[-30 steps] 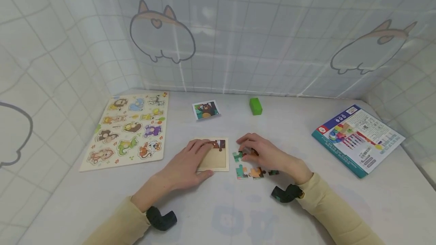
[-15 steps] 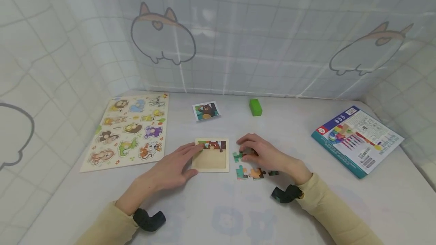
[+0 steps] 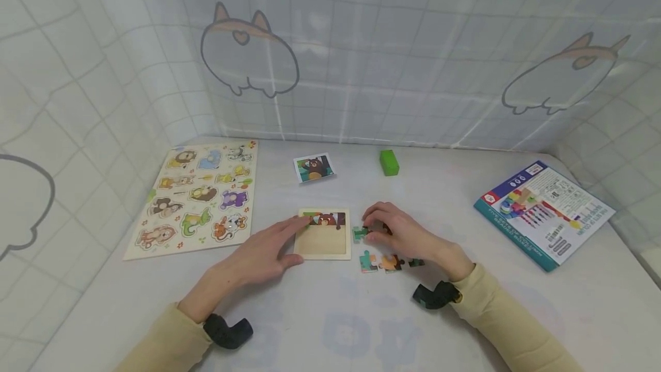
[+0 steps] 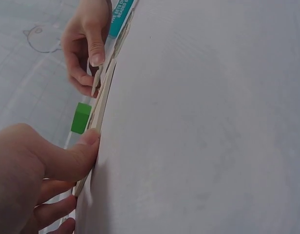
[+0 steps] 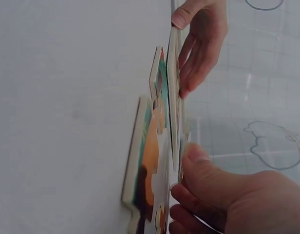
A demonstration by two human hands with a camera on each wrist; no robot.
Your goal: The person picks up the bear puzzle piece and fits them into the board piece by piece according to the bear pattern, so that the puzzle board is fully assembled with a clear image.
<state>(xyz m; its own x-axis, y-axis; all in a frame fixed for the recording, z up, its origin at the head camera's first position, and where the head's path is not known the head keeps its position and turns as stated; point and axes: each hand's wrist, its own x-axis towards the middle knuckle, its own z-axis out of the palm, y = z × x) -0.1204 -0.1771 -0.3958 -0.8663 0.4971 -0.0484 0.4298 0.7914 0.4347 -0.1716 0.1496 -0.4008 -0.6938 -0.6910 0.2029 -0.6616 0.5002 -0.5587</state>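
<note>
My left hand [image 3: 258, 251] holds the left side of a small square wooden puzzle tray [image 3: 322, 244], thumb at its near edge and fingers at its upper left. Bear-face puzzle pieces [image 3: 325, 220] fill the tray's top row; bare wood shows below. To the right, my right hand [image 3: 395, 228] pinches a green puzzle piece [image 3: 358, 235] between thumb and fingers, beside the tray's right edge. In the left wrist view this piece [image 4: 97, 80] is seen edge-on, tilted. A brown piece is partly hidden under the right hand. Nearer me lie a teal piece [image 3: 367, 262], an orange-brown piece [image 3: 391, 263] and a dark piece [image 3: 415, 262].
Behind the tray lies a bear picture card [image 3: 314, 169], with a green block [image 3: 389, 163] to its right. An animal puzzle board [image 3: 196, 200] lies at the left, and a teal-and-blue boxed set [image 3: 544, 214] at the right. A tiled-pattern wall [image 3: 341, 62] stands at the back.
My left hand has drawn back leftward across the tray, uncovering the bear pieces in its top row. The green piece in my right hand has turned slightly; the right arm stays nearly still.
</note>
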